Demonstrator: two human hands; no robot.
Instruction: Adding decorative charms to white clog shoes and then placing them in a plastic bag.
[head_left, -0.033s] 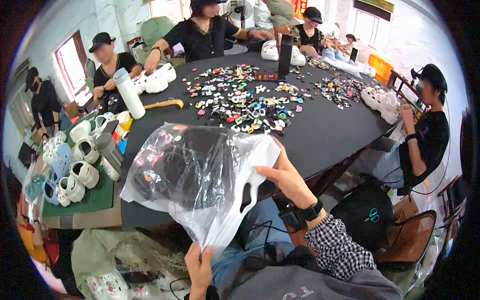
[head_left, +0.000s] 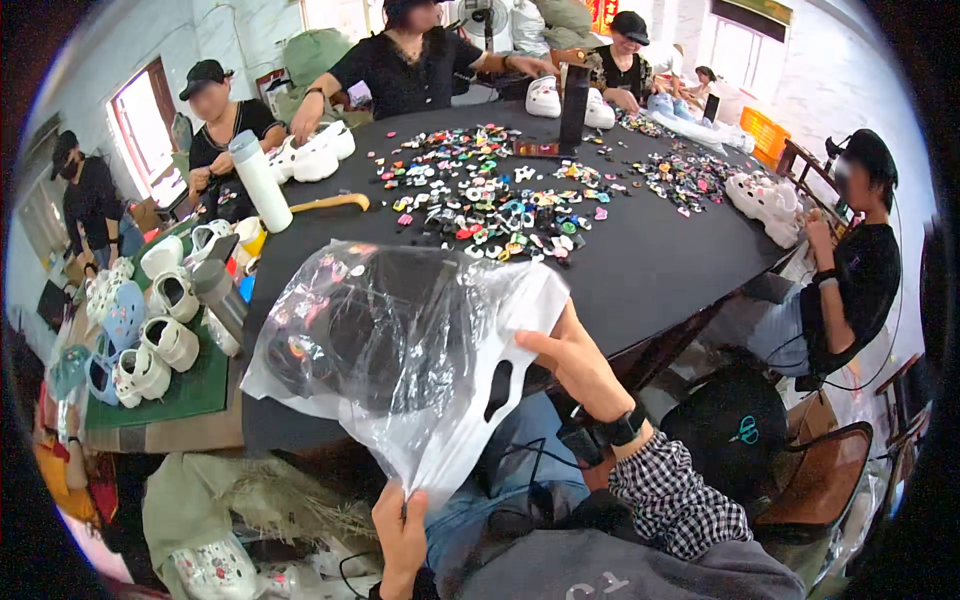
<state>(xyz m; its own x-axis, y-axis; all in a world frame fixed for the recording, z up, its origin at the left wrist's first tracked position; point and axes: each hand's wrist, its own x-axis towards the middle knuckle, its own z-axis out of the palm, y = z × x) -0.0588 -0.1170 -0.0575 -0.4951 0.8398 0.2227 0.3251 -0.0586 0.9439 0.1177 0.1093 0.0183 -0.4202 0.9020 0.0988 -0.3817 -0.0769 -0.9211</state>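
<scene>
A clear plastic bag (head_left: 400, 330) with a white handle edge is stretched between my hands over the near edge of the black table. My left hand (head_left: 400, 525) pinches its lower corner. Farther up on the right, my right hand (head_left: 565, 355) grips the white edge beside the oval handle hole, thumb on top. A few small coloured spots show through the film; whether they are loose charms or something else inside, I cannot tell. Beyond the bag, colourful shoe charms (head_left: 510, 205) lie in a scattered heap on the table (head_left: 660, 265).
White and blue clogs (head_left: 170, 345) stand on a green mat (head_left: 200, 395) at left. Near them are a white bottle (head_left: 260, 180), a grey tumbler (head_left: 220, 295) and a wooden-coloured stick (head_left: 330, 203). Several co-workers sit round the table. Teal scissors (head_left: 745, 430) lie on a black seat at right.
The bag's film has shifted slightly and its handle hole looks wider. My right hand has moved a little to the right; my left hand keeps its hold.
</scene>
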